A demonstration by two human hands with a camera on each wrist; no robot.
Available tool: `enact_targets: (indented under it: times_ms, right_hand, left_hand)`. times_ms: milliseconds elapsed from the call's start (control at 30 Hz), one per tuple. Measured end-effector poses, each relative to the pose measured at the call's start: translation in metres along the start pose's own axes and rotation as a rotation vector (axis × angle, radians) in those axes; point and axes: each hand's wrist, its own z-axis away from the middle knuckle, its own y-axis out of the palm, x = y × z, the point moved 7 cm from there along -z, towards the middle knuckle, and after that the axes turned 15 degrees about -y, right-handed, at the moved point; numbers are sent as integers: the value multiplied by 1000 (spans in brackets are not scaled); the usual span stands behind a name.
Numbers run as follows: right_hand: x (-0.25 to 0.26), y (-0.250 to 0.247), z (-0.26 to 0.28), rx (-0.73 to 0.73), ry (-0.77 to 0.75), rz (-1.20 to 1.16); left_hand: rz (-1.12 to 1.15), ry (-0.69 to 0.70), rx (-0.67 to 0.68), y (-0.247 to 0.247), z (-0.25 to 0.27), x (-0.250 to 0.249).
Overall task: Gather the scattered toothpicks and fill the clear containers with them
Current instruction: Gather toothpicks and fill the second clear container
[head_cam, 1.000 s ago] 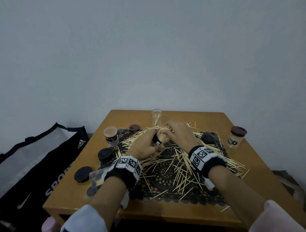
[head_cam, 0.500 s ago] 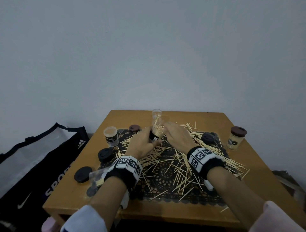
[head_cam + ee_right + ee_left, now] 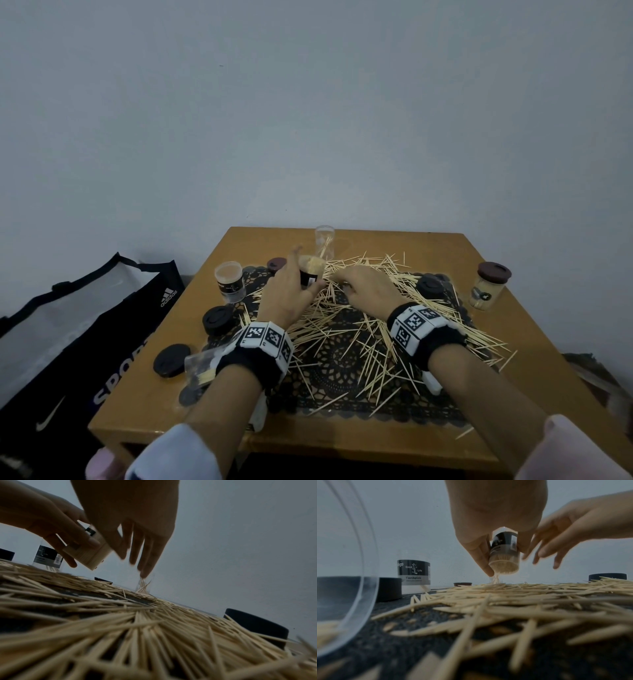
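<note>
Above the toothpicks (image 3: 346, 329), left hand (image 3: 286, 294) grips a full container (image 3: 310, 274) (upright, mouth up); right hand (image 3: 368, 289) loose-fingered

wooden toothpicks (image 3: 359, 329), glossy clear plastic container (image 3: 324, 245)

Container label (image 3: 413, 572): "Good Life", "Toothpick". Bag (image 3: 102, 329): "adidas".
</note>
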Motion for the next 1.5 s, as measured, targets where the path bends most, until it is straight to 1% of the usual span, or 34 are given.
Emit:
enact_targets:
  times_ms: [67, 100, 133, 267, 400, 533, 633, 767, 833, 967, 1033, 1167, 1267, 1367, 1433, 1500]
  right_hand:
    - [-1, 21, 1, 232, -17, -35]
    - [-1, 27, 2, 300, -21, -47]
    - [-1, 29, 2, 322, -24, -56]
    - [3, 22, -2, 264, -60, -70]
    - [2, 21, -2, 235, -51, -86]
    - [5, 16, -1, 212, -75, -17]
    - [9, 14, 0, 209, -109, 34]
    - [10, 17, 2, 233, -132, 41]
    - [7, 13, 0, 165, -112, 75]
    - [0, -5, 0, -53, -36, 165]
    - [2, -11, 0, -113, -25, 219]
    - [7, -19, -3, -227, -47, 203]
    - [18, -24, -3, -321, -122, 214]
    - [27, -27, -3, -371, -166, 224]
    - [29, -28, -3, -383, -164, 219]
    - [29, -29, -2, -401, -157, 216]
  left_hand:
    - [-12, 32, 13, 0, 3, -3]
    - [-20, 49, 20, 1, 4, -5]
    - [-30, 56, 25, 1, 4, -5]
    - [-56, 52, 31, 0, 5, -8]
    - [-66, 56, 26, 1, 5, -9]
    - [-96, 36, 33, 3, 3, -6]
    - [-122, 19, 21, 4, 2, -4]
    - [-137, 0, -7, 1, 1, -2]
    - [-147, 1, -29, -1, 1, -2]
    - [-179, -57, -73, -6, 0, 3]
    - [-190, -75, -66, -6, -1, 4]
    - [-200, -64, -36, -4, 1, 2]
    - [-187, -34, -31, -4, 2, 0]
    - [-156, 26, 34, 2, 4, -6]
    - [-144, 59, 64, 5, 6, -10]
    - [-135, 64, 77, 5, 7, -11]
